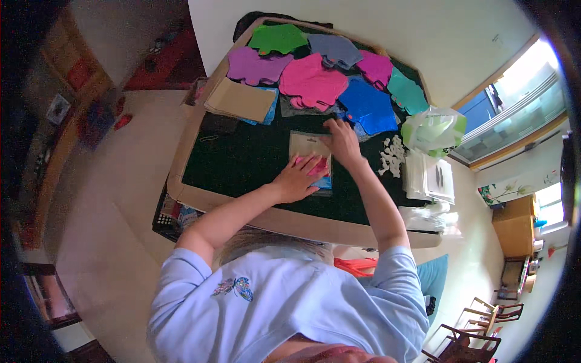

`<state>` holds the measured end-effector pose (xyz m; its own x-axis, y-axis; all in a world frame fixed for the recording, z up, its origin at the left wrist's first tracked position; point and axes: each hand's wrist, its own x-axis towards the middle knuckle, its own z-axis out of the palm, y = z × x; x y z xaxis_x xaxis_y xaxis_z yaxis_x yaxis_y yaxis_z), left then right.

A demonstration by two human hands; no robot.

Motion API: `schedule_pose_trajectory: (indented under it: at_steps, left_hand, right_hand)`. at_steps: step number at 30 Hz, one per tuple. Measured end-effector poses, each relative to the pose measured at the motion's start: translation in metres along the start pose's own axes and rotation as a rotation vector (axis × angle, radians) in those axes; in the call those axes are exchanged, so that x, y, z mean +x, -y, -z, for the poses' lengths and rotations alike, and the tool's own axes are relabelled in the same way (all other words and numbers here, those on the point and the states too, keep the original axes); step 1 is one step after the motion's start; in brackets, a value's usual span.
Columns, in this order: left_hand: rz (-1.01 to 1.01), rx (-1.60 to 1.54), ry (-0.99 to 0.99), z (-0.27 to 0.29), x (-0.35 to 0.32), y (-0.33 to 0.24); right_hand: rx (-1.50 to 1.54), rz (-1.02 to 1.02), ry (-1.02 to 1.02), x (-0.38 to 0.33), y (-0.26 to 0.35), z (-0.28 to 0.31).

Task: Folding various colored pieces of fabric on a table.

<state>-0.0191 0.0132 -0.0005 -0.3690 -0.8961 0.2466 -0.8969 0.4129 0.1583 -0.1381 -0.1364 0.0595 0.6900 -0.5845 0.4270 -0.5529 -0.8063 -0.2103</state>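
Note:
A flat clear packet (pixel 302 143) with a beige card, a pink piece and a blue lower end lies on the dark green table cover. My left hand (pixel 295 180) rests flat on its lower half, fingers spread over the pink piece and hiding part of it. At the packet's upper right edge is my right hand (pixel 344 142), its fingers loosely bent and the thumb apart from them. Nothing shows in its grasp. Beyond it lie a stack of blue shaped pieces (pixel 368 106) and a larger pink stack (pixel 313 81).
Beige cards (pixel 240 100) lie at the left. Green (pixel 277 40), purple (pixel 257 66), grey (pixel 334 49), magenta (pixel 375 68) and teal (pixel 407 91) stacks line the far side. White small parts (pixel 392 156), clear bags (pixel 423 176) and a plastic bag (pixel 433 130) are at right.

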Motion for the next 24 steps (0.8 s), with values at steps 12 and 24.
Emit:
schedule_pose_trajectory:
  at_steps: [12,24]
  left_hand:
    - [0.014,-0.046,-0.006,-0.003,0.002,0.002]
    - [0.041,-0.047,-0.07,-0.009,0.014,0.012]
  right_hand:
    - [0.06,0.188,0.272,-0.155,0.064,0.042]
    - [0.042,0.185,0.246,-0.155,0.063,0.044]
